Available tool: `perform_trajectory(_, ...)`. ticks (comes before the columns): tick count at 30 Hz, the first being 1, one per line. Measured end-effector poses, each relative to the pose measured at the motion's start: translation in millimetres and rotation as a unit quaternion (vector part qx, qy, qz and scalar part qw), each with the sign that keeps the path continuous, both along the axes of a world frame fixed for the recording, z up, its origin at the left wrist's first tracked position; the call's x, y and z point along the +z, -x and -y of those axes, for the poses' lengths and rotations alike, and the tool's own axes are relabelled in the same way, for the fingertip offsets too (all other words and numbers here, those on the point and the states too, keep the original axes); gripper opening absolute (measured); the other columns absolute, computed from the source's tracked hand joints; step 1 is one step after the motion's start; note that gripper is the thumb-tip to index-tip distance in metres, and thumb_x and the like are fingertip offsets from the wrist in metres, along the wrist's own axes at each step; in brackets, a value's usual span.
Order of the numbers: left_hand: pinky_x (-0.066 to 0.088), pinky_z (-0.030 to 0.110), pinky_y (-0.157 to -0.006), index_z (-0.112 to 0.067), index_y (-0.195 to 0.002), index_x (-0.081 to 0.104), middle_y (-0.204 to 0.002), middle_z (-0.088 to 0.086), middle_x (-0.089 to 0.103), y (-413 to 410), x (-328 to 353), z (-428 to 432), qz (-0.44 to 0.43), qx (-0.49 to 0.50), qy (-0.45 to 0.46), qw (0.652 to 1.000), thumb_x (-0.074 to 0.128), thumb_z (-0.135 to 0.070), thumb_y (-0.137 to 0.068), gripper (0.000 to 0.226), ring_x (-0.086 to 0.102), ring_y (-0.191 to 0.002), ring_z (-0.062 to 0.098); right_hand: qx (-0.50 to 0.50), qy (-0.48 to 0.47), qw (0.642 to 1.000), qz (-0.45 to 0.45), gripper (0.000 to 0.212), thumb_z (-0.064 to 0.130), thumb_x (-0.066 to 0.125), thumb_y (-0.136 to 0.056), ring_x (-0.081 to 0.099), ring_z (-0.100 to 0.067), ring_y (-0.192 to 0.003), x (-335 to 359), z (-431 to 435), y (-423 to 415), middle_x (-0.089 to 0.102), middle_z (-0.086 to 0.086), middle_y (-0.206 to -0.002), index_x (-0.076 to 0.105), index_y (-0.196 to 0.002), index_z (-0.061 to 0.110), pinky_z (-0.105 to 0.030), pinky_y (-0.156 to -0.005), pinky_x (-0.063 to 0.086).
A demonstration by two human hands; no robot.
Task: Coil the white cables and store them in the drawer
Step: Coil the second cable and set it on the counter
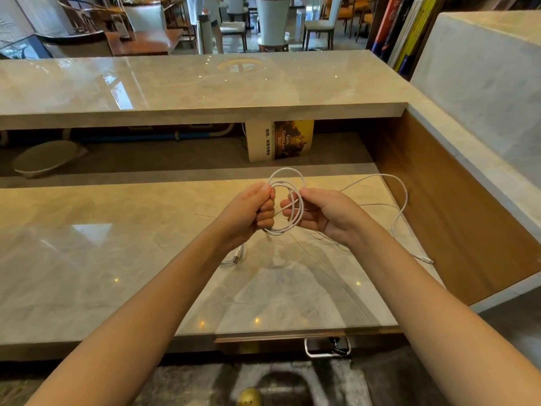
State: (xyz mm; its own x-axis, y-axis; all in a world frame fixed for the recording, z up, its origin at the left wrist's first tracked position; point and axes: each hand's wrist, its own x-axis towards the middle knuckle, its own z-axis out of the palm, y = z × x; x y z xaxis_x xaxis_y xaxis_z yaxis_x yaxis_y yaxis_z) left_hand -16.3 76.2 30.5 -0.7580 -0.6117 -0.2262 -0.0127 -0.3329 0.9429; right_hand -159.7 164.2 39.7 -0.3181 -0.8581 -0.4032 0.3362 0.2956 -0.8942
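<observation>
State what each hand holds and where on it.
Both hold one white cable. The left hand pinches the coil's left side; the right hand takes its right side. The loose tail trails right across the counter.

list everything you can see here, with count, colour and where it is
cable: one seen, white, partly coiled between both hands, tail trailing right across the desk
plug: one, white, on the desk at the right, end of the tail
second plug: one, white, on the desk under the left hand
desk: one, beige marble, near surface
counter: one, beige marble, raised behind the desk
book: one, yellow-brown cover, upright under the counter
dish: one, white, tilted under the counter at the left
books: several, mixed colours, shelf at top right
drawer handle: one, silver, desk's front edge
left hand: closed on the coil
right hand: closed on the coil
</observation>
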Motion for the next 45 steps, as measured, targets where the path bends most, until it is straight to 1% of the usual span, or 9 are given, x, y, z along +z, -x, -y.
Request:
perform_trajectory(6, 0.040, 0.023, -0.053, -0.013, -0.087, 0.049, -0.068, 0.001, 0.043, 9.7, -9.2, -5.8, 0.111, 0.047, 0.227, 0.967, 0.032, -0.025, -0.102, 0.026, 0.039, -0.055, 0.010, -0.002, -0.033, 0.999, 0.019, 0.035, 0.028, 0.041, -0.099, 0.062, -0.012, -0.059, -2.0, 3.0, -8.6, 0.062, -0.001, -0.059, 0.067, -0.087, 0.008, -0.033, -0.073, 0.054)
perform_trajectory(14, 0.042, 0.026, -0.057, -0.012, -0.087, 0.049, -0.067, 0.001, 0.044, 21.2, -15.8, -10.6, 0.097, 0.104, 0.210, 0.967, 0.032, -0.025, -0.101, 0.025, 0.040, -0.057, 0.013, -0.032, 0.034, 0.943, -0.330, 0.004, 0.017, 0.058, -0.088, 0.061, -0.032, -0.081, -23.7, 4.6, -20.0, 0.063, -0.011, -0.085, 0.059, -0.091, 0.014, -0.044, -0.075, 0.055)
perform_trajectory(20, 0.042, 0.026, -0.056, -0.014, -0.085, 0.050, -0.067, 0.002, 0.044, 28.7, -13.1, -9.6, 0.086, 0.132, 0.211, 0.965, 0.032, -0.024, -0.101, 0.027, 0.040, -0.056, 0.013, -0.021, 0.019, 0.887, -0.462, 0.012, 0.020, 0.050, -0.095, 0.057, -0.018, -0.082, -26.2, 8.1, -7.6, 0.049, -0.001, -0.101, 0.060, -0.102, 0.022, -0.031, -0.074, 0.051)
perform_trajectory(23, 0.043, 0.027, -0.057, -0.014, -0.085, 0.051, -0.067, 0.001, 0.044, 28.8, -12.1, -6.7, 0.084, 0.140, 0.210, 0.964, 0.034, -0.024, -0.101, 0.026, 0.041, -0.056, 0.013, 0.034, -0.002, 0.877, -0.479, 0.021, 0.020, 0.042, -0.098, 0.056, -0.015, -0.068, -25.5, 4.8, 0.2, 0.058, -0.001, -0.081, 0.061, -0.100, 0.012, -0.036, -0.067, 0.048)
perform_trajectory(30, 0.036, 0.023, -0.053, -0.012, -0.083, 0.051, -0.063, -0.001, 0.038, 15.7, -1.7, 22.9, 0.072, 0.185, 0.142, 0.970, 0.036, -0.022, -0.101, 0.025, 0.034, -0.054, 0.010, 0.095, -0.006, 0.764, -0.638, 0.029, 0.033, 0.038, -0.099, 0.059, -0.020, -0.079, -20.5, -25.4, 23.3, 0.067, -0.001, -0.090, 0.064, -0.100, 0.022, -0.036, -0.067, 0.050)
perform_trajectory(34, 0.029, 0.016, -0.042, -0.009, -0.080, 0.049, -0.054, -0.003, 0.033, 20.5, 2.2, 14.8, -0.120, 0.160, -0.117, 0.973, 0.034, -0.020, -0.102, 0.028, 0.027, -0.044, 0.007, 0.119, -0.040, 0.708, -0.695, 0.029, 0.028, 0.040, -0.099, 0.057, -0.024, -0.079, -30.7, -23.3, 17.8, 0.061, -0.003, -0.083, 0.059, -0.086, 0.009, -0.035, -0.063, 0.042)
perform_trajectory(36, 0.029, 0.016, -0.038, -0.009, -0.077, 0.047, -0.049, -0.004, 0.032, 24.2, 0.8, 10.0, -0.176, 0.144, -0.215, 0.950, 0.034, -0.020, -0.102, 0.030, 0.026, -0.039, 0.006, 0.124, -0.056, 0.739, -0.660, 0.027, 0.022, 0.047, -0.097, 0.054, -0.020, -0.073, -36.4, -17.1, 13.8, 0.057, -0.004, -0.080, 0.060, -0.081, 0.004, -0.031, -0.061, 0.035)
perform_trajectory(40, 0.028, 0.016, -0.038, -0.009, -0.077, 0.046, -0.049, -0.004, 0.032, 25.3, -3.6, 2.0, -0.194, 0.136, -0.260, 0.936, 0.032, -0.021, -0.102, 0.031, 0.026, -0.038, 0.006, 0.050, -0.007, 0.945, -0.324, 0.016, 0.008, 0.055, -0.092, 0.070, -0.022, -0.071, -32.3, -9.4, 3.3, 0.069, -0.012, -0.076, 0.067, -0.095, -0.002, -0.029, -0.072, 0.058)
perform_trajectory(45, 0.034, 0.017, -0.042, -0.011, -0.080, 0.047, -0.051, -0.005, 0.038, 22.2, -4.7, -1.4, -0.107, 0.150, -0.119, 0.976, 0.034, -0.017, -0.101, 0.026, 0.030, -0.043, 0.006, -0.007, 0.060, 0.998, -0.036, 0.017, 0.008, 0.057, -0.089, 0.070, -0.026, -0.095, -11.9, -7.2, -10.8, 0.070, -0.018, -0.102, 0.064, -0.104, 0.004, -0.032, -0.084, 0.057)
